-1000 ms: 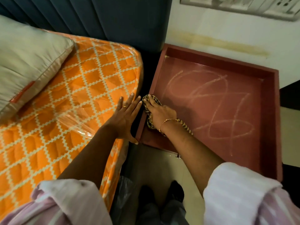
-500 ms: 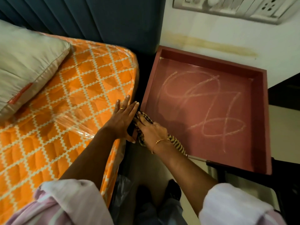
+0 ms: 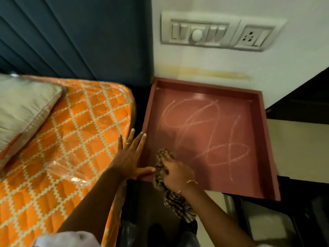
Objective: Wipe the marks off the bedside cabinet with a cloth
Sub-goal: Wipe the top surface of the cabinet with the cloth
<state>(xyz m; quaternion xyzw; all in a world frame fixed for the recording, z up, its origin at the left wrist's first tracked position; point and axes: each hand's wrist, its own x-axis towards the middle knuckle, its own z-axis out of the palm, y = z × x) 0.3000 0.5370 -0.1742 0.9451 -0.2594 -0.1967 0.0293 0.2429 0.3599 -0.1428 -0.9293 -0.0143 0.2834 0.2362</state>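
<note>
The bedside cabinet (image 3: pixel 263 139) has a dark red top with a raised rim. Pale chalk marks (image 3: pixel 210 132) loop across most of its surface. My right hand (image 3: pixel 176 173) grips a striped brown-and-cream cloth (image 3: pixel 162 157) at the near left corner of the top; the cloth's tail hangs below my wrist. My left hand (image 3: pixel 130 154) lies flat with fingers straight, resting on the cabinet's left rim beside the mattress, its thumb close to the cloth.
An orange patterned mattress (image 3: pixel 62 157) in plastic wrap lies to the left, with a grey pillow (image 3: pixel 23 107) on it. A dark blue headboard (image 3: pixel 80 38) stands behind. A switch and socket panel (image 3: pixel 217 32) sits on the white wall above the cabinet.
The view has tilted up, showing the wall switches. My left hand slid from the mattress edge onto the cabinet's left rim. My right hand with the cloth shifted slightly right along the near corner.
</note>
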